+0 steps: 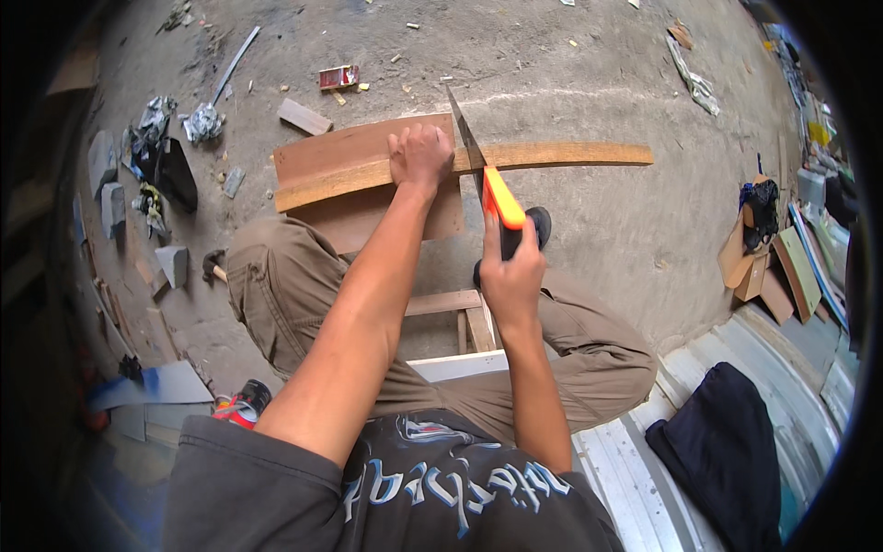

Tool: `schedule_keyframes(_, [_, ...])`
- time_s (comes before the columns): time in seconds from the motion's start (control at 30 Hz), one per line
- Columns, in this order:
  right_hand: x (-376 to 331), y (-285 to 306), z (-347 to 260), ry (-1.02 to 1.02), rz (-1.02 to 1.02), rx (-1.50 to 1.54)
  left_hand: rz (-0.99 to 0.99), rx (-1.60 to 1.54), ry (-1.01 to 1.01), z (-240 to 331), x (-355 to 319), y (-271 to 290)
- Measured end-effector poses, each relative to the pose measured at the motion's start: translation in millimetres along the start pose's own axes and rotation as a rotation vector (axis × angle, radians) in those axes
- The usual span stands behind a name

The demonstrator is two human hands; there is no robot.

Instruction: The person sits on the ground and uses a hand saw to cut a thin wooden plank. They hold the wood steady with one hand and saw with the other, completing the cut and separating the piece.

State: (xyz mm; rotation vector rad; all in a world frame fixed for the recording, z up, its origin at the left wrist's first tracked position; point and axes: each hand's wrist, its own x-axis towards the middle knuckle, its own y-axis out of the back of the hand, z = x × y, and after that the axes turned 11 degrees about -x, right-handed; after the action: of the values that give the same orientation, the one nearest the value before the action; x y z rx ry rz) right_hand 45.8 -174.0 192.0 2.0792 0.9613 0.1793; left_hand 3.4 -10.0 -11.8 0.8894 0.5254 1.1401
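A long wooden strip [570, 155] lies across a brown board [345, 147], its right part sticking out past the board's edge. My left hand [421, 158] is closed on the strip, pressing it near the board's right side. In my right hand [513, 271] is a handsaw [501, 198] with an orange and black handle, the fingers wrapped round the grip. The saw's blade crosses the strip just right of my left hand and points away from me. How deep the blade sits in the wood, I cannot tell.
A small wooden frame [451, 304] stands between my legs. Left on the concrete lie grey blocks [173, 265], a hammer [215, 267] and crumpled foil [202, 121]. A short wood offcut [304, 117] is beyond the board. Dark cloth [722, 451] rests on metal sheeting at right.
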Motion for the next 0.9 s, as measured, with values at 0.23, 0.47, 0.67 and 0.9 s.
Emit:
schedule_keyframes(0.23, [-100.1,76.0,5.5,-0.029,-0.047,-0.013,-0.079,0.02,0.052,1.0,-12.3,10.5])
schedule_keyframes(0.47, [4.5,-5.9,2.7,0.026,0.011,0.045,-0.033,0.012,0.011,11.5,4.7,7.0])
schedule_keyframes(0.67, [-86.6,57.0,16.0,-0.004,-0.052,-0.002,-0.039,0.015,0.045,4.2,-5.9,13.9])
schedule_keyframes(0.9, [-15.0,-7.2,22.8,0.091,0.061,0.041,-0.013,-0.004,0.006,11.8,-1.0,14.3])
